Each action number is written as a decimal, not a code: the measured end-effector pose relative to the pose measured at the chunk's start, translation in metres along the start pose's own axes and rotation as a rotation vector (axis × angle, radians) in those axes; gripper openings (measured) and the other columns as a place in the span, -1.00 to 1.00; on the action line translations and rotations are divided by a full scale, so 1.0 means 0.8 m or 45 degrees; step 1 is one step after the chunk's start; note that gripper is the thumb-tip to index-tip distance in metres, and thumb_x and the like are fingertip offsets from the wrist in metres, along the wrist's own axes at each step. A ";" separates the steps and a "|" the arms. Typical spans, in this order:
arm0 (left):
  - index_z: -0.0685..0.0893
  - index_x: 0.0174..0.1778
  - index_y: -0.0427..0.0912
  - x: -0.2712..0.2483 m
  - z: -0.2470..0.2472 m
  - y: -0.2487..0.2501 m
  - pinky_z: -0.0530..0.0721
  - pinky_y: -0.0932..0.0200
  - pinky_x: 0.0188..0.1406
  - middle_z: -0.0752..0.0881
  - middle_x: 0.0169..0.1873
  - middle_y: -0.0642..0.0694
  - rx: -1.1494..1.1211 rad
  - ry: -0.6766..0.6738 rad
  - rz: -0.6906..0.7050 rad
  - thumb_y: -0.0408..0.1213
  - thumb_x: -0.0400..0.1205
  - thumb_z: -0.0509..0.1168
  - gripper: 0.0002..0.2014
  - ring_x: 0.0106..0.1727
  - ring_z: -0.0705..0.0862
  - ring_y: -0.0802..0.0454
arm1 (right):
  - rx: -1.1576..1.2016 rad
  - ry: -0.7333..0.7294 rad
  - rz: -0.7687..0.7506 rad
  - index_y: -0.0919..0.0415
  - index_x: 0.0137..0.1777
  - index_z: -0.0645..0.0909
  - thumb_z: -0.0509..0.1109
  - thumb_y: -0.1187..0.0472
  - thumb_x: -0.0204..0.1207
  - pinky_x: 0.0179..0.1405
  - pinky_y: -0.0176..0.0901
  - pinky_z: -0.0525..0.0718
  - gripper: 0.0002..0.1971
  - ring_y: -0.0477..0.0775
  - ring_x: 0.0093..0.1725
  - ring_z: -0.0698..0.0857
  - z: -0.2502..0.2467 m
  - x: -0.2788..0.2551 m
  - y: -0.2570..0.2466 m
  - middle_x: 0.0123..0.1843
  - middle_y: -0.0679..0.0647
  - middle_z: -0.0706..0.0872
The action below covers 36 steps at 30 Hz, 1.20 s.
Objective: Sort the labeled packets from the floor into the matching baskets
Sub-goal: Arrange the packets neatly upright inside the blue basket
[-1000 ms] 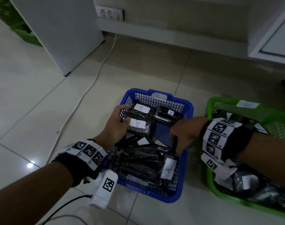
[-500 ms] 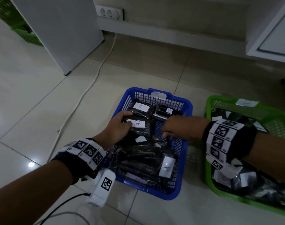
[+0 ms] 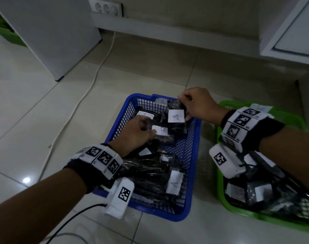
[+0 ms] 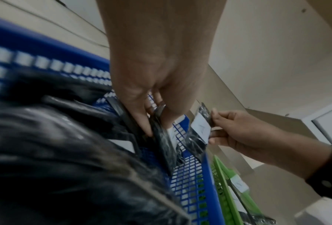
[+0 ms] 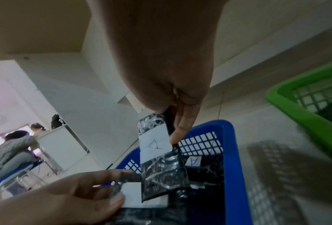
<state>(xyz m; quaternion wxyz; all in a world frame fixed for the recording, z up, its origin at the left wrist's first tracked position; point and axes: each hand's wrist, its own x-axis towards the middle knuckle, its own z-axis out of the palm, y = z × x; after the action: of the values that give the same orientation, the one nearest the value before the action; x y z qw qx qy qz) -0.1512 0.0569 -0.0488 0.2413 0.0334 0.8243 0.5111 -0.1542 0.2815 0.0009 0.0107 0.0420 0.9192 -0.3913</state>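
Over the blue plastic mesh basket point(image 3: 192, 155), both hands grip black wrapped packets labelled A: right hand point(image 3: 197, 104) lifts one point(image 3: 175, 113) above its far end, left hand point(image 3: 134, 132) pinches another point(image 3: 160, 132) inside, seemingly arranging them.

**Two "A" packets up over the blue basket**

Right hand point(image 3: 199, 104) pinches a black plastic-wrapped packet point(image 3: 175, 113) by its top edge, white "A" label facing up, hanging tilted above the blue basket point(image 3: 189, 173). Just below it, left hand point(image 3: 134, 132) grips a second packet point(image 3: 161, 132) (label partly hidden). More labelled packets fill the basket beneath both hands; the green basket point(image 3: 220, 182) sits just beside the right wrist.
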 end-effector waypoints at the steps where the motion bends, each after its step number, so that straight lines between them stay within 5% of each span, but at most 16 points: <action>1: 0.61 0.21 -0.09 0.005 0.007 0.001 0.81 -0.06 0.05 0.82 -0.05 -0.13 0.020 -0.041 -0.025 -0.27 0.53 0.55 -0.62 -0.02 0.82 -0.07 | 0.095 0.015 0.090 0.54 -0.12 0.63 0.30 0.17 0.68 -0.46 0.16 0.77 -0.64 0.14 -0.42 0.80 0.003 -0.002 0.003 -0.15 0.42 0.73; 5: 0.45 0.38 -0.14 0.021 0.028 -0.001 0.67 0.25 -0.05 0.71 0.03 -0.03 0.274 -0.094 0.001 -0.22 0.56 0.54 -0.46 0.08 0.71 0.04 | 0.320 0.066 0.392 0.57 -0.12 0.62 0.31 0.14 0.66 -0.26 0.27 0.81 -0.60 0.26 -0.36 0.82 0.011 -0.006 0.017 -0.25 0.44 0.75; 9: 0.59 0.32 -0.21 0.025 0.035 -0.004 0.62 0.25 -0.02 0.75 -0.07 0.01 0.741 -0.125 0.193 -0.04 0.50 0.58 -0.44 0.02 0.71 0.05 | 0.342 0.201 0.605 0.42 -0.08 0.70 0.29 0.05 0.67 -0.31 0.08 0.83 -0.61 0.18 -0.35 0.82 0.010 -0.011 0.029 -0.24 0.28 0.79; 13: 0.64 0.33 -0.20 0.034 0.038 0.000 0.60 0.24 0.04 0.78 0.02 -0.11 0.820 -0.068 0.253 -0.01 0.48 0.60 -0.42 0.08 0.73 -0.03 | 0.484 0.225 0.746 0.43 0.04 0.66 0.29 0.08 0.67 -0.29 -0.03 0.78 -0.65 0.06 -0.43 0.78 0.007 -0.014 0.038 -0.15 0.30 0.80; 21: 0.66 0.31 -0.22 0.037 0.043 -0.001 0.63 0.07 0.19 0.77 0.13 -0.18 0.972 -0.032 0.295 -0.06 0.56 0.51 -0.53 0.21 0.73 -0.16 | 0.599 0.209 0.779 0.47 0.06 0.59 0.20 0.15 0.73 -0.15 -0.07 0.76 -0.68 0.08 -0.34 0.76 0.004 -0.026 0.037 -0.07 0.33 0.77; 26: 0.76 0.27 -0.15 0.033 0.047 0.015 0.64 0.09 0.14 0.79 0.09 -0.17 0.914 0.014 0.529 -0.15 0.54 0.56 -0.61 0.14 0.73 -0.14 | 0.534 0.211 0.745 0.49 0.02 0.59 0.20 0.14 0.73 -0.15 -0.03 0.81 -0.65 0.08 -0.35 0.81 0.003 -0.027 0.039 -0.10 0.36 0.79; 31: 0.78 0.25 -0.14 0.039 0.051 0.018 0.67 -0.01 0.22 0.75 0.17 -0.18 1.100 -0.014 0.558 -0.11 0.52 0.56 -0.60 0.17 0.70 -0.17 | 0.512 0.213 0.781 0.46 -0.03 0.60 0.24 0.11 0.70 -0.04 0.20 0.80 -0.65 0.17 -0.29 0.84 0.005 -0.026 0.044 -0.15 0.35 0.81; 36: 0.76 0.26 -0.16 0.036 0.041 0.019 0.64 0.02 0.24 0.77 0.15 -0.14 1.255 -0.268 0.578 -0.08 0.67 0.39 -0.69 0.18 0.71 -0.15 | 0.431 0.239 0.839 0.40 0.09 0.61 0.23 0.05 0.70 -0.55 -0.14 0.55 -0.64 0.18 -0.33 0.84 0.012 -0.025 0.045 -0.23 0.28 0.81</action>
<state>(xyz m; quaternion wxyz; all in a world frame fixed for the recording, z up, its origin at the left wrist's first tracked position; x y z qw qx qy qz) -0.1651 0.0997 -0.0581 0.1619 0.3701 0.9095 0.0980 -0.1314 0.2984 -0.0307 0.0448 0.3720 0.7758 -0.5077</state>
